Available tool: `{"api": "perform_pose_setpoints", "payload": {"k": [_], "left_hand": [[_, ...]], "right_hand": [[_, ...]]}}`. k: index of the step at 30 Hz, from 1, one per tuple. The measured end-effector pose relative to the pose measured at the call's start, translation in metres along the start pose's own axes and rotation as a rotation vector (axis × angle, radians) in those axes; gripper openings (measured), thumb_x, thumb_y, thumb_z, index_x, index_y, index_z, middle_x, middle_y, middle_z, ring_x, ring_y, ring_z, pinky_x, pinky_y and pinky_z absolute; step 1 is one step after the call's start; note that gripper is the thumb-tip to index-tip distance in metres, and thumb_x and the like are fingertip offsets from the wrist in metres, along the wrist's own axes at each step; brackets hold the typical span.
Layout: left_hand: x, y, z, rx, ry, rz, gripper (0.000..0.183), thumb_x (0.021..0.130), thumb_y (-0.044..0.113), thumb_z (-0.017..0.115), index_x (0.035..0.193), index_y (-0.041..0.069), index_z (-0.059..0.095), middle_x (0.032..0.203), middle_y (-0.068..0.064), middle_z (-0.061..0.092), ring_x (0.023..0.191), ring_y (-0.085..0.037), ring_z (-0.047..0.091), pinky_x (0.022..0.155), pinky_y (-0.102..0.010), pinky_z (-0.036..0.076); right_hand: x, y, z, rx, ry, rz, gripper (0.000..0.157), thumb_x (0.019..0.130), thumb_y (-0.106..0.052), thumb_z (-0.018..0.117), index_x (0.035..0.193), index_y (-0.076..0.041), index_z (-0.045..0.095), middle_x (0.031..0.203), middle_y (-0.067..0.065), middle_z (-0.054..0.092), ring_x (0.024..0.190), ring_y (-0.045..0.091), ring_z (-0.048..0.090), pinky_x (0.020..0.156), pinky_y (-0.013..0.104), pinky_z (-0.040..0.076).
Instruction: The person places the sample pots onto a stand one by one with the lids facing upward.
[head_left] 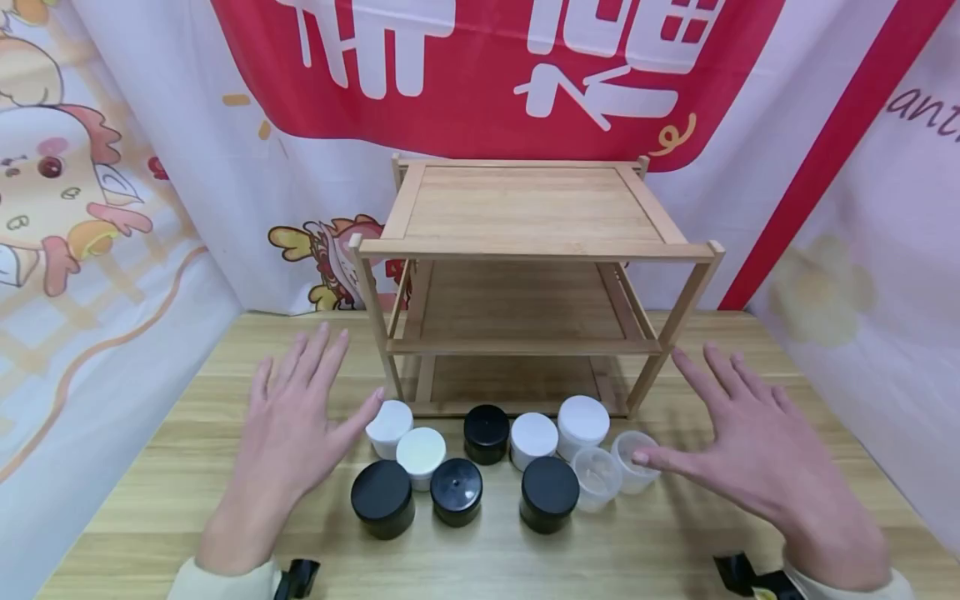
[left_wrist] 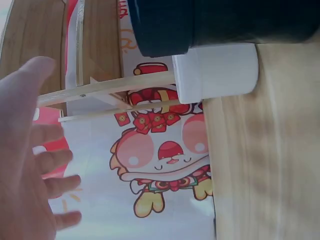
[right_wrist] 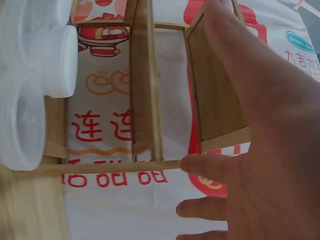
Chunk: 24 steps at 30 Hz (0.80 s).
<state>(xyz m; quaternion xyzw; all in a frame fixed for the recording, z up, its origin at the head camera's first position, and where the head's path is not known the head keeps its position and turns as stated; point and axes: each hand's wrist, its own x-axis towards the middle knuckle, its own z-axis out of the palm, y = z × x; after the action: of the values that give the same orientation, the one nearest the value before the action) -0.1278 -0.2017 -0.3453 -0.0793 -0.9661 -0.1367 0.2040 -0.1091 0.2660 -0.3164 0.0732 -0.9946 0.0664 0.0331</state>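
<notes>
If 12 o'clock is the wooden rack [head_left: 536,208], the small jars [head_left: 486,429] on the table [head_left: 637,554] make a wide bunch that runs from 9 to 3 o'clock, each one standing up straight. The bunch sits between two hands. The left hand [head_left: 300,425] is wide, fingers straight and thumb out, with nothing in it. The white jar [head_left: 390,425] nearest to it is at its 3 o'clock, near the thumb but not touching. The right hand [head_left: 757,458] is spread wide too, and holds nothing. A clear cup [head_left: 628,477] is at its 9 o'clock, with a gap to the thumb. The black jar [head_left: 382,497] in front is nearer the left hand.
</notes>
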Motion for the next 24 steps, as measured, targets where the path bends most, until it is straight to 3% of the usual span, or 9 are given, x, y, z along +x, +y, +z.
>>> {"api": "perform_pose_setpoints", "payload": {"k": [5,9,13,17,21,24], "left_hand": [[0.012,0.006,0.000,-0.143,0.111,0.053,0.080,0.102,0.052,0.069,0.166,0.014,0.040,0.173,-0.016,0.040,0.158,-0.043,0.039,0.125,-0.073,0.030],[0.026,0.013,-0.005,-0.311,0.135,0.018,0.075,0.104,0.047,0.070,0.166,0.016,0.041,0.171,-0.012,0.045,0.156,-0.042,0.043,0.123,-0.073,0.035],[0.039,0.017,-0.010,-0.537,0.091,-0.052,0.070,0.105,0.045,0.069,0.165,0.020,0.043,0.167,-0.009,0.050,0.154,-0.041,0.047,0.123,-0.070,0.039],[0.050,0.014,-0.012,-0.749,0.029,-0.079,0.064,0.107,0.038,0.069,0.163,0.020,0.045,0.161,-0.009,0.056,0.150,-0.036,0.051,0.124,-0.063,0.041],[0.058,0.007,-0.009,-0.894,-0.034,-0.101,0.060,0.109,0.035,0.066,0.163,0.019,0.045,0.158,-0.009,0.057,0.148,-0.031,0.052,0.126,-0.058,0.042],[0.060,0.003,-0.006,-0.962,-0.067,-0.133,0.057,0.110,0.035,0.064,0.162,0.020,0.047,0.158,-0.007,0.058,0.145,-0.023,0.054,0.124,-0.041,0.047]], "right_hand": [[0.001,0.005,0.008,0.053,-0.001,-0.021,0.124,0.080,-0.087,0.071,0.174,-0.028,0.017,0.177,0.026,0.024,0.153,0.060,0.032,0.109,0.086,0.036],[0.003,0.012,0.015,0.109,0.019,-0.046,0.120,0.081,-0.080,0.076,0.174,-0.028,0.020,0.175,0.023,0.029,0.149,0.058,0.040,0.100,0.084,0.044],[0.002,0.019,0.025,0.187,0.033,-0.064,0.116,0.083,-0.072,0.081,0.173,-0.027,0.023,0.173,0.023,0.034,0.148,0.058,0.043,0.100,0.085,0.043],[0.003,0.025,0.035,0.302,0.053,-0.092,0.110,0.085,-0.062,0.085,0.171,-0.023,0.029,0.169,0.023,0.042,0.146,0.055,0.045,0.103,0.084,0.042],[0.005,0.029,0.045,0.421,0.074,-0.125,0.102,0.087,-0.050,0.088,0.168,-0.019,0.036,0.163,0.022,0.050,0.141,0.047,0.054,0.105,0.075,0.049],[0.006,0.034,0.055,0.469,0.089,-0.149,0.096,0.087,-0.043,0.091,0.165,-0.018,0.042,0.160,0.019,0.054,0.137,0.039,0.059,0.103,0.060,0.058]]}}
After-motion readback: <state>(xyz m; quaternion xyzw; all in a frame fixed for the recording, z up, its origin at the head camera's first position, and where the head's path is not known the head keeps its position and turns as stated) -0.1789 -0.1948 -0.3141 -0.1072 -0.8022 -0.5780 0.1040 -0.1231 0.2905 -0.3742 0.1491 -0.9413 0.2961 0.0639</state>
